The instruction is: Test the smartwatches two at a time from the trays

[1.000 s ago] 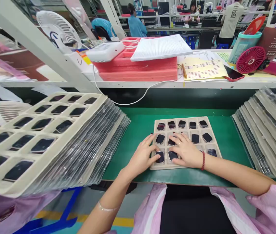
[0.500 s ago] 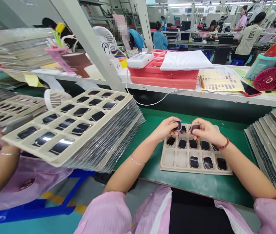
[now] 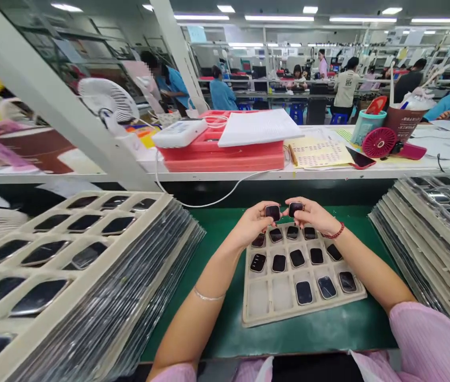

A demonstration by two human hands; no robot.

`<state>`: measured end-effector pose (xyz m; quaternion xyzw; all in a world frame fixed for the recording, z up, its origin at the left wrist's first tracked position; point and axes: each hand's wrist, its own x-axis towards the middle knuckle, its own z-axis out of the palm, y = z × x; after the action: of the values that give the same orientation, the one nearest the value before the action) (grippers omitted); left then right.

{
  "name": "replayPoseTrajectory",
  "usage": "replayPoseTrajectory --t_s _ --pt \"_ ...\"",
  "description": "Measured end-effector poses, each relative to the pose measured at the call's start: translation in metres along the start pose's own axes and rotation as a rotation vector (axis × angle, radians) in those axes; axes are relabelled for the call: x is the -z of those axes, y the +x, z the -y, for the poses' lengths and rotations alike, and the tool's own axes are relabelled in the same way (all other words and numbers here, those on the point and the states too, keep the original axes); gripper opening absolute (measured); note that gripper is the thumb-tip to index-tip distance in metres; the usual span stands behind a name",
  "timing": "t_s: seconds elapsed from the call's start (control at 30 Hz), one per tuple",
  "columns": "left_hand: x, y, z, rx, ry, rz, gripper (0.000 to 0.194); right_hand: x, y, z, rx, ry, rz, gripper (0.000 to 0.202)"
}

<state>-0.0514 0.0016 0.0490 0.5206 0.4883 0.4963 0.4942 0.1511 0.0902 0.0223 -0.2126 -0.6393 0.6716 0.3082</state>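
Note:
My left hand (image 3: 254,222) is closed on a smartwatch body (image 3: 272,213), a square with rounded corners and a dark screen. Pinched in my right hand (image 3: 309,213) is a second smartwatch body (image 3: 295,209), its dark face toward me. The two are held close side by side above the back edge of a beige compartment tray (image 3: 262,317). Rows of similar square pieces, such as this front one (image 3: 303,293), sit in the tray's pockets. Two pockets at its front left hold nothing.
A tall stack of filled trays (image 3: 161,254) stands at my left, another stack (image 3: 415,239) at my right. Behind, a shelf carries a red bin (image 3: 225,159), papers (image 3: 260,127), a pink fan (image 3: 379,142) and a phone (image 3: 360,158). A white cable (image 3: 217,200) hangs over its edge.
My view has turned to the right and up. Both hands have raised their watch pieces slightly and brought them closer together, screens now facing me.

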Motion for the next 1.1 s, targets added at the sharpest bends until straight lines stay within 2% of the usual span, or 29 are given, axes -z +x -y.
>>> replayPoseTrajectory --t_s 0.13,0.2,0.33,0.43,0.5,0.57,0.67,0.77,0.9,1.0,1.1 --pt "-0.001 -0.002 -0.001 0.001 -0.017 0.024 0.039 0.004 -0.001 -0.007 0.024 -0.073 -0.006 0.040" --pt "-0.001 -0.002 -0.003 0.024 -0.052 0.017 0.047 0.005 0.005 -0.019 0.056 -0.146 -0.046 0.038" --pt "0.000 -0.001 -0.003 0.131 -0.175 -0.002 0.054 0.011 0.019 -0.051 0.083 -0.344 -0.146 0.020" --pt "0.000 0.000 -0.001 0.166 -0.243 0.029 0.055 0.015 0.022 -0.064 0.040 -0.419 -0.122 0.017" --pt "-0.001 0.000 0.000 0.175 -0.267 0.051 0.053 0.017 0.019 -0.063 0.015 -0.422 -0.105 0.016" --pt "-0.002 -0.001 0.000 0.182 -0.281 0.065 0.051 0.018 0.014 -0.056 -0.022 -0.362 -0.139 0.014" --pt "-0.003 -0.002 -0.001 0.191 -0.304 0.087 0.052 0.017 0.003 -0.032 -0.132 -0.126 -0.200 0.015" --pt "-0.003 -0.003 -0.003 0.174 -0.345 0.116 0.053 0.014 -0.013 0.000 -0.175 0.148 -0.073 0.032" --pt "-0.002 -0.008 -0.007 0.134 -0.426 0.178 0.056 0.010 -0.035 0.037 -0.087 0.310 0.152 0.052" --pt "-0.004 -0.013 -0.010 0.125 -0.453 0.222 0.055 0.008 -0.044 0.047 -0.049 0.306 0.220 0.055" --pt "-0.009 -0.017 -0.013 0.134 -0.434 0.243 0.050 0.008 -0.047 0.046 -0.032 0.268 0.206 0.051"
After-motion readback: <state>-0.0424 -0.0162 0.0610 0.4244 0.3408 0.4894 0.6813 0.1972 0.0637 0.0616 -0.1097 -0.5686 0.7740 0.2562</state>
